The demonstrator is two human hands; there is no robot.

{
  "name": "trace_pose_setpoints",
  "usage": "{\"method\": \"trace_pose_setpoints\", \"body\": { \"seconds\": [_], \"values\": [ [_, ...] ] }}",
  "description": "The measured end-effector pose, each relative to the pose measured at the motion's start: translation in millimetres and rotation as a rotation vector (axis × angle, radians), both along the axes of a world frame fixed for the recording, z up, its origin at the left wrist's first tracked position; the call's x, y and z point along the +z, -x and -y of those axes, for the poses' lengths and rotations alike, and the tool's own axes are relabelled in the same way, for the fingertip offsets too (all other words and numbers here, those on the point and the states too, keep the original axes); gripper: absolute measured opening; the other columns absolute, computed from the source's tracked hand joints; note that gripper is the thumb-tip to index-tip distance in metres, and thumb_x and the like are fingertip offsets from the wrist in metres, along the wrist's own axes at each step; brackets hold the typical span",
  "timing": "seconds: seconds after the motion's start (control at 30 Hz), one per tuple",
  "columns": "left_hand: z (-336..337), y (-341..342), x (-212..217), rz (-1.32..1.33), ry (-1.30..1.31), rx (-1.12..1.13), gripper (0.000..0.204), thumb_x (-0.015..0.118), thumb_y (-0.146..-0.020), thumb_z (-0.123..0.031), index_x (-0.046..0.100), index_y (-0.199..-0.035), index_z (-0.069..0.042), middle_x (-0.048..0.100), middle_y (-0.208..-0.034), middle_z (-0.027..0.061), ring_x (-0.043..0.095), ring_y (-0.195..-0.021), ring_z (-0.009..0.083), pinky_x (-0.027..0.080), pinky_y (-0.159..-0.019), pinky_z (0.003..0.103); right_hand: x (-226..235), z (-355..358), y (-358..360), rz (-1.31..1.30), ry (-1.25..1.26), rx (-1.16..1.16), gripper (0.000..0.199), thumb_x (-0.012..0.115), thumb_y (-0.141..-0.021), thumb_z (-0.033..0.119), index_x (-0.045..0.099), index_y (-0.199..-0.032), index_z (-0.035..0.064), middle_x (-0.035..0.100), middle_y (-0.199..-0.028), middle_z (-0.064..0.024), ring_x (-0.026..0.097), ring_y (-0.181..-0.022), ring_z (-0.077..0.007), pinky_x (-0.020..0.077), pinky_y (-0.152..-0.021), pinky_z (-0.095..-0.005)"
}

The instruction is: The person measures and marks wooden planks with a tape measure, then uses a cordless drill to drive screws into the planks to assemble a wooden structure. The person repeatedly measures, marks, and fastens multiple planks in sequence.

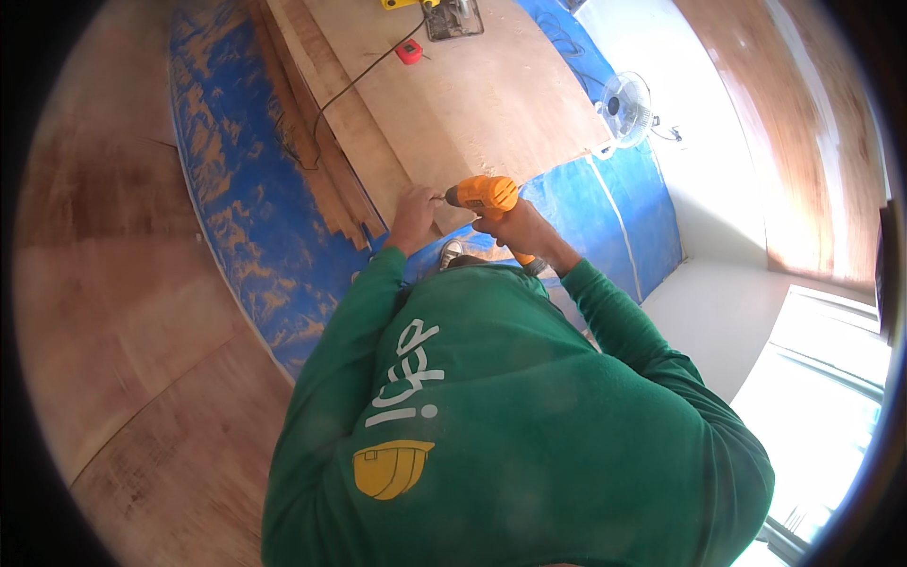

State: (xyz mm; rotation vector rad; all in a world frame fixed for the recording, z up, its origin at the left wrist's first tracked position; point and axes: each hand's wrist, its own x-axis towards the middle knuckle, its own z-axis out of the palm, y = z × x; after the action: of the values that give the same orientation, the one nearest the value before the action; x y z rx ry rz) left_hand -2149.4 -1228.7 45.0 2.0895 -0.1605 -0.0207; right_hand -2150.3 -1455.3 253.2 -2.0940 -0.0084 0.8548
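My right hand (518, 232) is wrapped round the handle of an orange power drill (489, 193), whose chuck points left toward my other hand. My left hand (413, 217) is closed at the near edge of a plywood sheet (463, 113), with its fingertips by the drill's bit. Whatever sits between those fingers is too small to make out. Both hands are just in front of my body, over the near end of the sheet.
A red tape measure (409, 51) and a yellow power tool with a metal base plate (455, 19) lie on the plywood, a dark cord (364, 76) trailing across it. Long wood strips (307, 113) lie left. A white fan (626, 106) stands right, on the dusty blue tarp (236, 189).
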Motion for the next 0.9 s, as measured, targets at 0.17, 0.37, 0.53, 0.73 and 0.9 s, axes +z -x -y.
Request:
{"method": "trace_pose_setpoints", "body": {
  "seconds": [0.17,0.37,0.53,0.73,0.9],
  "values": [
    [-2,0,-5,0.075,-0.011,-0.031,0.018,0.077,-0.095,-0.011,0.08,-0.11,-0.002,0.076,-0.107,0.0168,0.065,-0.113,0.0404,0.05,-0.104,0.051,-12,2,-6,0.004,-0.015,0.019,0.044,0.078,-0.096,0.024,0.072,-0.134,0.0025,0.074,-0.09,-0.0057,0.07,-0.071,-0.0159,0.0598,-0.066,-0.0342],
    [2,2,-11,0.077,-0.038,0.005,0.016,0.078,-0.095,-0.012,0.082,-0.107,-0.003,0.076,-0.104,0.017,0.065,-0.111,0.0411,0.049,-0.102,0.053,-14,1,-11,-0.017,-0.028,0.021,0.044,0.078,-0.095,0.022,0.071,-0.133,0.0008,0.075,-0.092,-0.0073,0.071,-0.072,-0.0167,0.0602,-0.066,-0.0339],
    [5,1,-10,0.103,-0.038,0.005,0.013,0.078,-0.095,-0.01,0.082,-0.106,-0.004,0.076,-0.104,0.017,0.065,-0.111,0.0418,0.05,-0.102,0.053,-8,0,-16,-0.008,-0.016,0.067,0.044,0.078,-0.094,0.02,0.071,-0.132,-0.0003,0.077,-0.095,-0.0094,0.072,-0.075,-0.0177,0.0603,-0.066,-0.0343],
    [13,3,-8,0.098,-0.069,-0.002,0.011,0.076,-0.096,-0.01,0.083,-0.104,-0.007,0.077,-0.105,0.0145,0.065,-0.111,0.0402,0.05,-0.103,0.051,3,1,-33,0.016,0.12,0.208,0.043,0.079,-0.092,0.025,0.073,-0.126,-0.0012,0.078,-0.089,-0.0126,0.076,-0.075,-0.0222,0.0606,-0.068,-0.0385],
    [9,1,-11,0.201,-0.169,-0.102,0.012,0.074,-0.094,-0.007,0.084,-0.101,-0.01,0.077,-0.104,0.011,0.067,-0.109,0.0359,0.05,-0.103,0.05,-1,-7,-49,-0.08,0.297,0.313,0.038,0.079,-0.092,0.027,0.077,-0.121,0.0018,0.078,-0.084,-0.0118,0.077,-0.074,-0.026,0.0615,-0.069,-0.0407]
  ]
}}
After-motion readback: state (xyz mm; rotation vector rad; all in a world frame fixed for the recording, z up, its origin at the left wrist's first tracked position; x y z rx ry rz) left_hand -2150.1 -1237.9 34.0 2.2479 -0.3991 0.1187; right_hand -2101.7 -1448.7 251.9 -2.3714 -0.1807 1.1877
